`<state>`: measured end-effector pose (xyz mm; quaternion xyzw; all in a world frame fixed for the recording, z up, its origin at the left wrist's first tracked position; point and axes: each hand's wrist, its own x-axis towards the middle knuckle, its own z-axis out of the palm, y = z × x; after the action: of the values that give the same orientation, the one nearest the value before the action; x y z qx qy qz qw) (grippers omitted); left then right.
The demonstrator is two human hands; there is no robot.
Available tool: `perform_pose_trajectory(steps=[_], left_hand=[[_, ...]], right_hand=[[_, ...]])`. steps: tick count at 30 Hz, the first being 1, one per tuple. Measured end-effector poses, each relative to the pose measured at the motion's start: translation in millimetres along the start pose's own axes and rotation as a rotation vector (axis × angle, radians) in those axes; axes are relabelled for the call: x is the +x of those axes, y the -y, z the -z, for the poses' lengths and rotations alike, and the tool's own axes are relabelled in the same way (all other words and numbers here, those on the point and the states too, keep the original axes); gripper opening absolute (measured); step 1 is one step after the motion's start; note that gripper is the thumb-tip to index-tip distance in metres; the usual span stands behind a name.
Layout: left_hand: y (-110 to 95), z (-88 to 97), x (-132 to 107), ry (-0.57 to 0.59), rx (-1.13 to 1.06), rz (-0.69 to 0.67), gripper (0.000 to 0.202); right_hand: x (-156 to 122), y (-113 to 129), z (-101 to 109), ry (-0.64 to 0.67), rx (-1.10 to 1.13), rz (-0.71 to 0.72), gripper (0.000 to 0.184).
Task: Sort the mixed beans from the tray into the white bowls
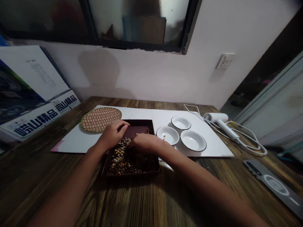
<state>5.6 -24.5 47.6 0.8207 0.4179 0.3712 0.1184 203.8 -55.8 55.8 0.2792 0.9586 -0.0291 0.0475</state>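
Observation:
A dark square tray (pixel 142 123) holds a heap of small mixed-colour beads (pixel 121 159) in its near left part. My left hand (pixel 113 134) rests over the tray's left side, fingers curled, tips on the tray floor near the beads. My right hand (pixel 144 142) lies palm down over the beads in the middle of the tray, fingers drawn together toward the left; what they pinch is hidden. Three white bowls stand to the right; the nearest-left bowl (pixel 167 135) holds a couple of beads, the other two (pixel 181 123) (pixel 193 140) look bare.
A round woven mat (pixel 101 119) lies left of the tray on a white sheet (pixel 213 145) over the wooden table (pixel 146 195). A white hair dryer (pixel 220 121) with cord lies at right, a phone (pixel 272 183) at near right, printed boxes (pixel 30 104) at left.

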Motion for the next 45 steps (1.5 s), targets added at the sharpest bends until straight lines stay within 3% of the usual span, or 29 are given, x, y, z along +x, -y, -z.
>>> perform_pose_trajectory(steps=[15,19,22,24,27,33,40,45], left_hand=[[1.4,0.0,0.3,0.013,0.031,-0.009,0.029],[0.5,0.6,0.3,0.015,0.025,-0.002,0.029],[-0.4,1.0,0.4,0.017,0.034,0.003,0.029],[-0.5,1.0,0.4,0.017,0.04,0.002,0.029],[0.3,0.6,0.1,0.019,0.046,-0.003,0.029],[2.2,-0.7,-0.1,0.014,0.051,0.022,0.029],[4.7,-0.9,0.1,0.018,0.071,0.014,0.03],[5.1,-1.5,0.0,0.015,0.077,0.019,0.03]], right_hand=[[1.7,12.1,-2.1,-0.002,0.029,-0.053,0.028],[-6.7,10.6,16.5,-0.031,0.097,-0.083,0.022],[-27.3,-3.9,41.4,-0.143,0.253,-0.093,0.015],[-48.0,-20.4,57.0,-0.201,0.386,-0.221,0.015],[-81.9,-50.4,69.3,-0.177,0.461,-0.403,0.017],[-120.1,-92.9,60.4,0.105,0.585,-0.689,0.02],[-128.0,-92.4,67.1,0.061,0.67,-0.706,0.024],[-129.9,-84.1,77.6,-0.016,0.527,-0.755,0.033]])
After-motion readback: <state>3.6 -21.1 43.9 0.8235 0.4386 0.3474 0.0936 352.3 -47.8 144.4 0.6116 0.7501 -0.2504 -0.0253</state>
